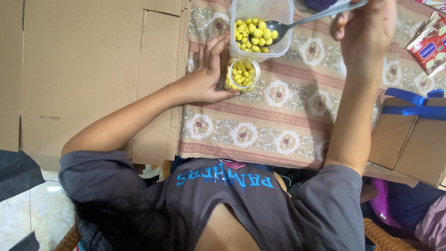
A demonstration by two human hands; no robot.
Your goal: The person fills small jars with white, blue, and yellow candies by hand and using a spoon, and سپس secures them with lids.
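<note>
My left hand (pixel 204 69) is wrapped around a small clear jar (pixel 242 73) partly filled with small yellow balls; the jar stands upright on a patterned cloth (pixel 278 116). My right hand (pixel 367 28) grips the handle of a metal spoon (pixel 297 21). The spoon's bowl holds several yellow balls and rests inside a clear plastic container (pixel 283 9), which holds more of the same balls, just beyond the jar.
Flattened cardboard (pixel 83 65) covers the left side. A brown cardboard box tied with blue ribbon (pixel 409 135) sits at the right. Red snack packets (pixel 429 44) lie at the top right. A clear round lid (pixel 342 69) shows behind my right forearm.
</note>
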